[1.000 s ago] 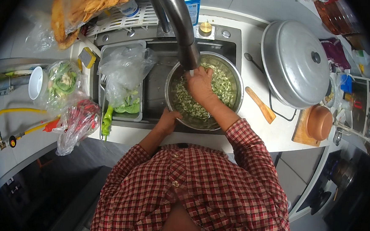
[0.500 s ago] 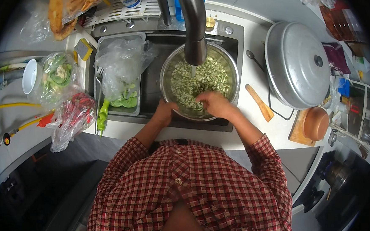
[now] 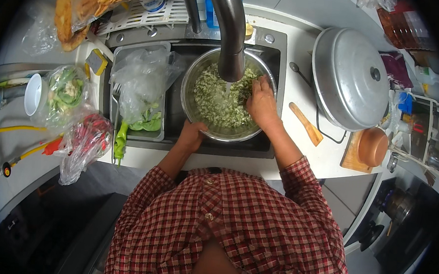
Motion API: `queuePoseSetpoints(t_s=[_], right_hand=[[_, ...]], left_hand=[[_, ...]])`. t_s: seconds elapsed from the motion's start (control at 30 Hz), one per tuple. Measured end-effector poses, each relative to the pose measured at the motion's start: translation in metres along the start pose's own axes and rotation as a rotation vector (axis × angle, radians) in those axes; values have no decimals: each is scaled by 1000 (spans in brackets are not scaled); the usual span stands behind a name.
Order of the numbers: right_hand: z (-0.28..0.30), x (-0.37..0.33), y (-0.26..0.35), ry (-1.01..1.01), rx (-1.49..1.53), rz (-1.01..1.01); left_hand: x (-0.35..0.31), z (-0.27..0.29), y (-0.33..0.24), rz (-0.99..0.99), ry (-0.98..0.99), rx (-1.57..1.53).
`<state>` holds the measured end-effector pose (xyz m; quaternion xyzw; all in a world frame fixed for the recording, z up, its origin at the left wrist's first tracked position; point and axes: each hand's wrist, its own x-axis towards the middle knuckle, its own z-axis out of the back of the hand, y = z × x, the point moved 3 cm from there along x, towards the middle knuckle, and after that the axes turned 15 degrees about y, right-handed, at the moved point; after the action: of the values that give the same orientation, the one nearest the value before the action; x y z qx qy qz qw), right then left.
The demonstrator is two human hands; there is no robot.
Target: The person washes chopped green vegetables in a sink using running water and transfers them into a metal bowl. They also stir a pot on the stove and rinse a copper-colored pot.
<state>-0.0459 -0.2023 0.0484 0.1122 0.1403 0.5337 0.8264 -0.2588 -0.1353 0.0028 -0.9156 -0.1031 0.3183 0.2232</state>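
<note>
A round metal bowl (image 3: pixel 186 104) stands in the dark sink (image 3: pixel 176 66), full of finely chopped pale-green vegetable (image 3: pixel 216 104) in water. Above it hangs the dark faucet (image 3: pixel 232 47), and a thin stream runs from its spout into the bowl. My left hand (image 3: pixel 193 134) grips the bowl's near-left rim; its fingertips are partly hidden against the wall. Inside the bowl's right side is my right hand (image 3: pixel 263 103), fingers stretched toward the far rim and touching the chopped pieces. It appears to hold nothing.
Left of the bowl, a clear tray (image 3: pixel 162 118) holds a plastic bag and green leaves. A green pepper (image 3: pixel 120 143) and a fork (image 3: pixel 116 93) lie beside it. A large lidded metal pot (image 3: pixel 351 80), a wooden spatula (image 3: pixel 306 125) and a copper-coloured pot (image 3: pixel 373 146) occupy the right counter.
My right hand has moved from the bowl's near middle to its right side, its fingers straightening. The bowl has shifted slightly left, with my left hand still on its rim.
</note>
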Motion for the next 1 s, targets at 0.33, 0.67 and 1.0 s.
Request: queuePoseSetpoints(t_s=[0.33,0.67,1.0], right_hand=[[-14,-14,22,467,279,-143],[-44,14,48,379,-306,432],[-62,-30,53,435,-158,443]], left_hand=[[-9,24,15,66,-115,34],[-13,-1,18,91,-116,3],[-4,-5,18,93,-6,66]])
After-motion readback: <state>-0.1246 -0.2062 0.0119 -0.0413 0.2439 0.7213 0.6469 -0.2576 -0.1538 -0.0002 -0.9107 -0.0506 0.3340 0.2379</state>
